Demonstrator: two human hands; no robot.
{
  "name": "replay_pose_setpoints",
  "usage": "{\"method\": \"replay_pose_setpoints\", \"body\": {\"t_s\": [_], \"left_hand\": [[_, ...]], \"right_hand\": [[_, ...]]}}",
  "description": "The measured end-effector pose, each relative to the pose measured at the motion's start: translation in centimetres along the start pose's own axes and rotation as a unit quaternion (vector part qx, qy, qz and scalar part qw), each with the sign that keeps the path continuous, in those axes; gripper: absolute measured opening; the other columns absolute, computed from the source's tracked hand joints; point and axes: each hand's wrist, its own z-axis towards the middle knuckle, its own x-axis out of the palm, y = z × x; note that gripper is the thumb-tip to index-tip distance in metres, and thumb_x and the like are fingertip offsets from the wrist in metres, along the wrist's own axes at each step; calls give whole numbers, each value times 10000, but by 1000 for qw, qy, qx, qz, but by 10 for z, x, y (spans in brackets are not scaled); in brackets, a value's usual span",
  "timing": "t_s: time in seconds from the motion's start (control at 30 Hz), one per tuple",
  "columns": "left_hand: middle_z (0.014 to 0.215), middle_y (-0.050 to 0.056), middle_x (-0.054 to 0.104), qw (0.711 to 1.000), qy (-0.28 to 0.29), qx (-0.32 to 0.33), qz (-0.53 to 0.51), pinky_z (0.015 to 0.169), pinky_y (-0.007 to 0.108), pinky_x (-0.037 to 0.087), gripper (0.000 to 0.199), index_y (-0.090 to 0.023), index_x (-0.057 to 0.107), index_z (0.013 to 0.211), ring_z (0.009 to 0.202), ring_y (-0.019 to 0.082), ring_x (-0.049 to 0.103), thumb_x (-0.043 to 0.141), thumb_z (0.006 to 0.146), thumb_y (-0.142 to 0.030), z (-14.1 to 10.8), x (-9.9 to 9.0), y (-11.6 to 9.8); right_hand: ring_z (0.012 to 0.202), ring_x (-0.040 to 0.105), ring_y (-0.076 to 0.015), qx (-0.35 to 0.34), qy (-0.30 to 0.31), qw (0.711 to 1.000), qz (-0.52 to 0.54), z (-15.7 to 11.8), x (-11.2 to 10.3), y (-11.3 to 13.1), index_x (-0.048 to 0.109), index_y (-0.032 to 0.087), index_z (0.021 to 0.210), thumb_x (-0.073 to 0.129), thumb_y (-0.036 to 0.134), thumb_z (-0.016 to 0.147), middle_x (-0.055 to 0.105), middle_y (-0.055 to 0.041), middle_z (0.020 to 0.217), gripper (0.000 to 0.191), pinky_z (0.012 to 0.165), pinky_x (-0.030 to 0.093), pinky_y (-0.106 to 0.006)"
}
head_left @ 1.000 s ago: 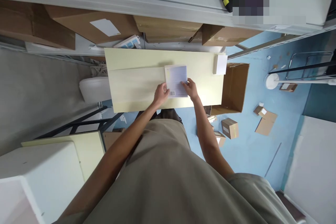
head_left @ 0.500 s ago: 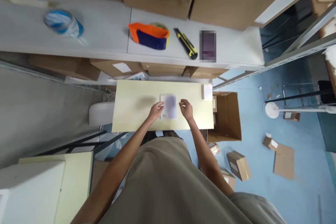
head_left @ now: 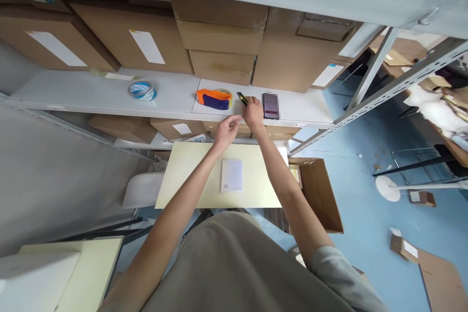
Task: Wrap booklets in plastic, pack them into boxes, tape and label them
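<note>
Head: R hand (head_left: 253,113) up at shelf (head_left: 164,95), fingers closed on cutter (head_left: 242,99); L hand (head_left: 227,131) beside it, half-curled, empty. Both were down by booklet (head_left: 231,175) 0.5 s ago; booklet's still on tabletop (head_left: 197,195), now untouched.

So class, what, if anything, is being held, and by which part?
The right hand is closed over the near end of the utility knife; any lift is unclear. The left hand looks empty.

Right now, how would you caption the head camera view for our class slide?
Right hand at a cutter on the shelf, left hand nearby, booklet on the table below.
</note>
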Motion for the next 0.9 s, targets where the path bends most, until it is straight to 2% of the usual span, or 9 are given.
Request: {"method": "replay_pose_setpoints", "body": {"t_s": [0.1,0.2,0.3,0.4,0.5,0.57,0.63,0.77,0.9], "left_hand": [[1242,114,809,1000,-4,5,3,1093,370,582,291,-160,748,1250,1184,221,760,573,1021,-198,-3,-2,4],[1237,101,811,1000,-4,-16,25,1097,376,581,283,-178,761,1226,1171,220,763,569,1020,-214,-15,-9,25],[1230,93,814,995,2,-78,68,1068,376,596,289,-190,770,1198,1144,220,768,564,995,-192,-35,-18,66],[1211,86,819,973,29,-173,150,1014,369,609,280,-210,782,1138,1067,223,780,591,939,-155,-71,-28,121],[1188,100,819,932,72,-264,236,1036,365,577,246,-218,792,1056,1078,246,775,628,892,-137,-121,-34,178],[1192,126,812,908,96,-310,263,1074,378,546,243,-208,794,1045,1140,272,759,635,878,-130,-155,-35,210],[1221,148,800,892,119,-343,269,1098,386,524,281,-190,789,1096,1182,283,744,626,879,-118,-184,-31,235],[1209,146,793,888,159,-358,240,1084,372,525,374,-164,738,1255,1165,259,741,589,917,-102,-219,-15,260],[1224,138,772,896,161,-348,223,1060,403,555,392,-183,725,1260,1092,259,744,584,907,-87,-231,2,262]], "right_hand": [[1315,573,-384,32,36,999,-25,9,9,0,603,90,1366,416,75,1014,635,-291,1379,399,1131,441,-569],[1297,574,-385,46,29,998,-18,10,19,-6,616,95,1345,346,41,1005,641,-290,1350,438,1126,437,-601],[1312,553,-405,43,-8,999,8,2,28,-19,618,109,1346,390,106,1017,651,-272,1313,400,1131,444,-645],[1362,531,-429,26,-14,999,16,-22,34,-39,569,106,1424,444,241,1058,623,-254,1343,410,1133,468,-669],[1425,505,-441,4,5,1000,19,-72,42,-62,456,119,1563,398,337,1099,560,-229,1425,516,1125,485,-698],[1432,515,-427,8,10,998,58,-118,52,-74,389,156,1627,363,361,1108,538,-200,1453,559,1115,498,-705],[1390,565,-396,46,18,992,116,-170,66,-80,382,198,1642,389,369,1096,545,-176,1452,572,1095,536,-666],[1183,688,-312,177,61,968,166,-269,98,-74,557,213,1509,555,329,985,591,-160,1371,537,994,626,-498],[1073,722,-290,297,106,935,165,-328,119,-63,657,176,1334,635,314,858,658,-170,1289,496,938,639,-427]]}}
